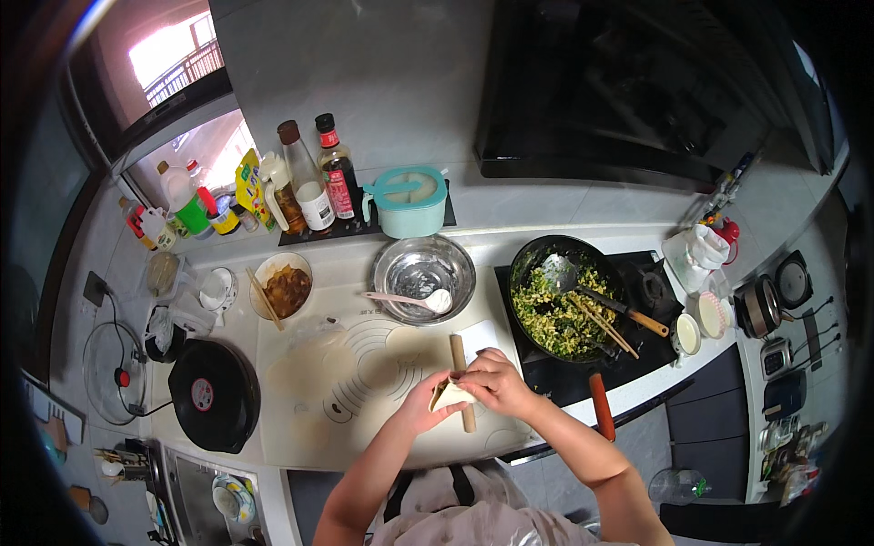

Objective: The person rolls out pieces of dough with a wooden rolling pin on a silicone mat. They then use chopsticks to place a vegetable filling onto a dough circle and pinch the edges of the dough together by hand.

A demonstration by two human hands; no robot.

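Observation:
My left hand (425, 408) cradles a folded piece of dough (453, 397) with dark filling showing at its open side. At its upper edge, the fingers of my right hand (500, 382) pinch the dough. Below both hands, a wooden rolling pin (458, 349) lies on a pale kneading mat (307, 443) printed with circles. Flat, pale dough rounds (406, 339) rest on the mat, though their edges are hard to make out. Behind the mat stands a steel bowl (389, 293) dusted with flour, a pink spoon (392, 297) holding white powder across it.
At right, a wok (522, 256) of chopped green-and-yellow filling sits on the stove, with a spatula (642, 321) and chopsticks (608, 326) in it. A bowl of brown filling (288, 290) and a black electric pan (215, 396) stand left. Bottles (336, 174) line the wall.

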